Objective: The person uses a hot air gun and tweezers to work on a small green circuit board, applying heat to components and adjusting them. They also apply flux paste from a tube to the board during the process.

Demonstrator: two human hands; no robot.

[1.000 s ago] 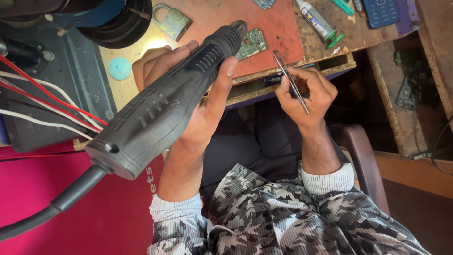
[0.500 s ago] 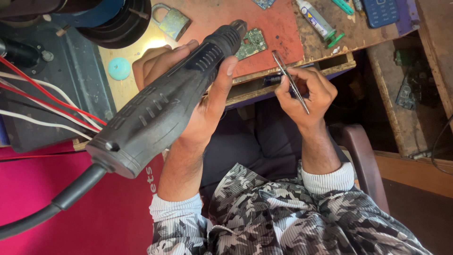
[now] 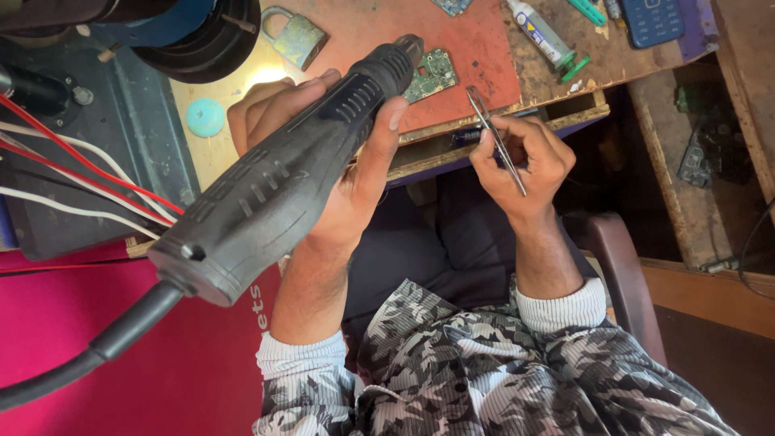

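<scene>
My left hand grips a big dark grey hot-air gun with a thick black cable trailing to the lower left. Its nozzle points at a small green circuit board lying on a red mat. My right hand holds metal tweezers at the bench's front edge, with their tips just right of the board. A small dark part sits under the fingers at the edge; what it is cannot be told.
On the wooden bench lie a padlock, a teal round cap, a glue tube and a blue keypad phone. Red and white wires cross a dark unit at left. A chair arm is at right.
Both hands and the hot-air gun stay almost still; the view shifts only slightly.
</scene>
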